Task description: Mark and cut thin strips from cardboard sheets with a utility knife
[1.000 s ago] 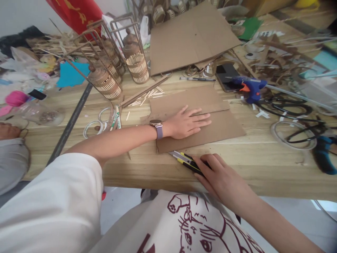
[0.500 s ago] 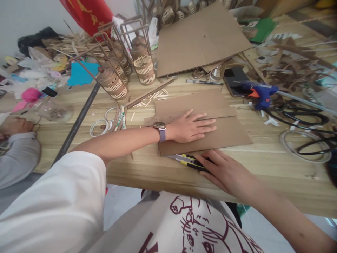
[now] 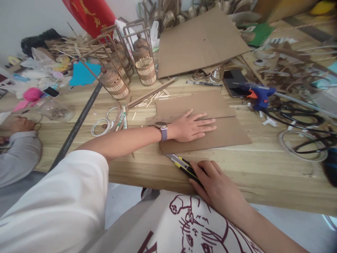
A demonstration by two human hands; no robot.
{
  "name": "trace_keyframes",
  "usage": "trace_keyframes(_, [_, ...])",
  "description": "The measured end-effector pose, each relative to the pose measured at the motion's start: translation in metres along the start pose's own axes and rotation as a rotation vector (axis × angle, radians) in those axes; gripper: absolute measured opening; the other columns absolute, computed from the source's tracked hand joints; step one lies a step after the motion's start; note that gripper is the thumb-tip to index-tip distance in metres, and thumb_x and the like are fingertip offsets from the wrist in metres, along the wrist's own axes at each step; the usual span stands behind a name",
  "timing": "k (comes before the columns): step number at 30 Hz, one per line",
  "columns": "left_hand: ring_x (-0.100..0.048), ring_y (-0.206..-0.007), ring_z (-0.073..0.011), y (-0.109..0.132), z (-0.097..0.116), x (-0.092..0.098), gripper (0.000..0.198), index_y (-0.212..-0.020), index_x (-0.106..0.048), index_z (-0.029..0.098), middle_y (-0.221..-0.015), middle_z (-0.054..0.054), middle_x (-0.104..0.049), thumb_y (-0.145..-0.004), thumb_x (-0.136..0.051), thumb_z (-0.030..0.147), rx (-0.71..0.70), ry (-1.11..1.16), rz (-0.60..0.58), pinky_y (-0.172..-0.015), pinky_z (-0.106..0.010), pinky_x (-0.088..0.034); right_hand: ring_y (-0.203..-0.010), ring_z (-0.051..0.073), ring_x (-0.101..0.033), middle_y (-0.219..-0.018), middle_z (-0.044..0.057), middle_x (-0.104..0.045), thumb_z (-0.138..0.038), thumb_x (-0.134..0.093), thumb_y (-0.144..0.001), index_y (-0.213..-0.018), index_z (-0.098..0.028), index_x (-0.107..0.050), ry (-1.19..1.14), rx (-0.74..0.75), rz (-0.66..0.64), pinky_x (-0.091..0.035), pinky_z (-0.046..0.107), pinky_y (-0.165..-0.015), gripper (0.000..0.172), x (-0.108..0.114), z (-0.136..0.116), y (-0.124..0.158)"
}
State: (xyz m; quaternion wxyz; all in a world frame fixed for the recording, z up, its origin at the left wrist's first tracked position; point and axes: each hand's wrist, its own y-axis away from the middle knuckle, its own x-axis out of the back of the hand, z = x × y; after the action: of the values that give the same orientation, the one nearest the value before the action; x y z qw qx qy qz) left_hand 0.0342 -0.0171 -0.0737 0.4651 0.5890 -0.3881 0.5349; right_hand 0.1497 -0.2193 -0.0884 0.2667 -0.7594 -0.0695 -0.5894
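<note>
My left hand (image 3: pixel 193 125) lies flat with fingers spread on a piece of brown cardboard (image 3: pixel 229 131), pressing it to the wooden table. Another cardboard piece (image 3: pixel 195 102) lies behind it, partly under my fingers. In my right hand (image 3: pixel 216 181) is a yellow and black utility knife (image 3: pixel 185 166), gripped by its handle. Its blade points left and away from me, the tip close to the cardboard's near left corner. Whether the tip touches the cardboard I cannot tell.
A blue glue gun (image 3: pixel 259 95) and a dark phone (image 3: pixel 234 82) lie right of the cardboard. Tape rolls (image 3: pixel 100 127), thin sticks (image 3: pixel 158 96) and small lantern-like models (image 3: pixel 144 70) stand or lie to the left. Behind leans a large cardboard sheet (image 3: pixel 200 45). A co-worker's hand (image 3: pixel 22 123) rests far left.
My right hand has drawn back toward me with the utility knife, which is now more tilted and farther from the cardboard's near edge. My left hand has stayed in place.
</note>
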Motion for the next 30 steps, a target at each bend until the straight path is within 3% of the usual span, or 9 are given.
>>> trace_keyframes(12, [-0.013,-0.156,-0.0258,0.002,-0.001,0.005,0.053,-0.160,-0.024,0.030,-0.169,0.004,-0.020,-0.108,-0.026,0.036,-0.043,-0.023,-0.014,-0.124,-0.059,-0.011,-0.086,0.024,-0.063,-0.095,0.011,-0.064,-0.025,-0.049,-0.096,-0.119,-0.010,-0.063,-0.105,0.218,-0.134,-0.059,0.037,-0.073,0.031,0.002,0.045,-0.023])
trace_keyframes(30, [-0.013,-0.156,-0.0266,0.004,0.001,0.013,0.053,-0.160,-0.026,0.029,-0.168,0.004,-0.020,-0.107,-0.027,0.036,-0.054,0.014,-0.053,-0.124,-0.060,-0.011,-0.081,0.023,-0.064,-0.093,0.011,-0.065,-0.030,-0.044,-0.101,-0.124,-0.010,-0.065,-0.061,0.340,-0.139,-0.058,0.036,-0.067,0.037,0.001,0.065,-0.034])
